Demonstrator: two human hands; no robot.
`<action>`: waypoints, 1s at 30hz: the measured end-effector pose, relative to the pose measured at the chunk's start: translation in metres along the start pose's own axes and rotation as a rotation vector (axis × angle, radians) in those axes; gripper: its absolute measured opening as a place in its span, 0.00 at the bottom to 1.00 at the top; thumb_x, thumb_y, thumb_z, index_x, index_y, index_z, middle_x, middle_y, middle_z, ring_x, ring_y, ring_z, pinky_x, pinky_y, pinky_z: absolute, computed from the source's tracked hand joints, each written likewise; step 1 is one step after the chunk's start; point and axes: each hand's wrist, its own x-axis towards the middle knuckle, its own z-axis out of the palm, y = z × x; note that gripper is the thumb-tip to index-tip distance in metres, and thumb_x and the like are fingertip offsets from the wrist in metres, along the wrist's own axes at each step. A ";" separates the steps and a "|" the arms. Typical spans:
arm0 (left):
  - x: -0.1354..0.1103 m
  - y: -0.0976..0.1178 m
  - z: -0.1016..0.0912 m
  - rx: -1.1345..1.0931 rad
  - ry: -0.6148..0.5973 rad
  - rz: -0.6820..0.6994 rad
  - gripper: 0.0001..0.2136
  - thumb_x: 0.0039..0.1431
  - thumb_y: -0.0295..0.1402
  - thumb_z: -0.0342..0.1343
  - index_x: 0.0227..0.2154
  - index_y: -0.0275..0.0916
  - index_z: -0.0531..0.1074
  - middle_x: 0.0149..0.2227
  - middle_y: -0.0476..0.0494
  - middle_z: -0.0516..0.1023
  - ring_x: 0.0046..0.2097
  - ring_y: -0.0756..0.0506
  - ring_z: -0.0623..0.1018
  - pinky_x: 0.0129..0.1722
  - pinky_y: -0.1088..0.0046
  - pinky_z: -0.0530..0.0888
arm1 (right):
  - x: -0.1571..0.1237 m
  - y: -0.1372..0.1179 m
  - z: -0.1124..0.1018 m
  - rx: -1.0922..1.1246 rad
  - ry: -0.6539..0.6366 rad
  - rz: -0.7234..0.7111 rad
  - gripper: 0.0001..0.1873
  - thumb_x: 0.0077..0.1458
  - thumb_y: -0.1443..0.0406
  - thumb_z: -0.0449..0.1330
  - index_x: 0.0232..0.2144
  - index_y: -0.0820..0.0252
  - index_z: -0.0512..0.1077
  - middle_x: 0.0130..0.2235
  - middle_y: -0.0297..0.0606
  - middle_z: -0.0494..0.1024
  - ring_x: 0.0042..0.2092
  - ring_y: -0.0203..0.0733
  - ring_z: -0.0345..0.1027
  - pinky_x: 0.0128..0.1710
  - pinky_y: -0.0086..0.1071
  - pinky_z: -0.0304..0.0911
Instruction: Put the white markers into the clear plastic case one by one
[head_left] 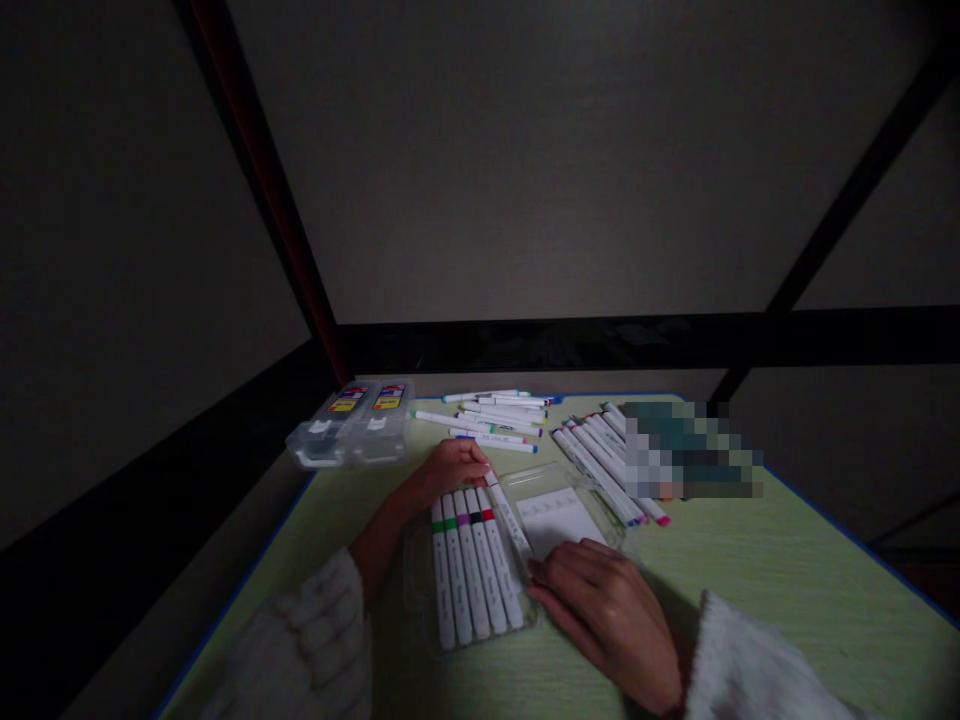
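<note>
A white marker (pixel 510 520) slants between my two hands. My left hand (pixel 452 467) pinches its upper end, and my right hand (pixel 609 608) has its lower end between thumb and fingertips. Just left of it, several white markers (pixel 466 580) with green, purple, black and red bands lie side by side in one half of an opened transparent plastic case (pixel 414 575). The other half holds a white card insert (pixel 551 515), partly covered by my right hand.
Two closed transparent cases (pixel 352 440) with yellow labels stand at the back left of the table (pixel 750 590). Loose markers (pixel 502 412) lie behind my left hand. Another pile of markers (pixel 596 460) is to the right, beside a pixelated patch. A wall rises behind.
</note>
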 end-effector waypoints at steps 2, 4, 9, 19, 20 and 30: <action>-0.001 0.001 0.000 -0.001 -0.001 0.001 0.05 0.37 0.27 0.57 0.19 0.32 0.67 0.19 0.50 0.72 0.21 0.55 0.68 0.24 0.79 0.63 | 0.000 0.000 0.000 -0.001 0.002 -0.003 0.17 0.59 0.63 0.43 0.27 0.60 0.68 0.22 0.34 0.69 0.25 0.36 0.63 0.26 0.30 0.55; -0.002 0.003 0.001 0.018 -0.002 -0.001 0.04 0.37 0.27 0.57 0.19 0.32 0.68 0.18 0.50 0.72 0.21 0.54 0.68 0.24 0.79 0.63 | 0.000 -0.001 0.000 -0.003 0.001 -0.008 0.17 0.59 0.63 0.43 0.28 0.61 0.69 0.22 0.34 0.70 0.25 0.36 0.63 0.26 0.30 0.56; -0.002 0.005 0.001 0.099 0.017 -0.011 0.03 0.38 0.27 0.56 0.19 0.31 0.70 0.18 0.50 0.71 0.22 0.54 0.68 0.25 0.78 0.64 | 0.000 -0.002 0.000 -0.010 0.014 -0.019 0.17 0.59 0.63 0.43 0.27 0.61 0.69 0.22 0.34 0.70 0.25 0.36 0.63 0.26 0.30 0.57; 0.001 -0.004 -0.003 0.186 0.002 -0.018 0.07 0.38 0.30 0.58 0.22 0.31 0.73 0.23 0.46 0.75 0.26 0.50 0.72 0.27 0.76 0.66 | 0.000 -0.004 0.000 0.010 -0.002 -0.033 0.19 0.60 0.61 0.42 0.25 0.59 0.68 0.22 0.34 0.69 0.24 0.35 0.62 0.24 0.30 0.55; 0.001 -0.003 -0.002 0.194 0.000 -0.010 0.08 0.38 0.31 0.58 0.22 0.31 0.73 0.23 0.45 0.75 0.27 0.50 0.72 0.28 0.76 0.66 | 0.000 -0.004 0.000 0.011 -0.007 -0.029 0.20 0.60 0.61 0.42 0.24 0.59 0.68 0.22 0.34 0.69 0.24 0.35 0.62 0.24 0.30 0.55; 0.000 0.000 0.000 0.262 -0.029 0.033 0.08 0.39 0.31 0.58 0.22 0.30 0.73 0.22 0.46 0.74 0.27 0.50 0.72 0.29 0.76 0.66 | -0.001 -0.005 0.000 0.026 -0.098 -0.004 0.17 0.59 0.60 0.44 0.30 0.59 0.69 0.26 0.35 0.70 0.28 0.37 0.63 0.27 0.30 0.57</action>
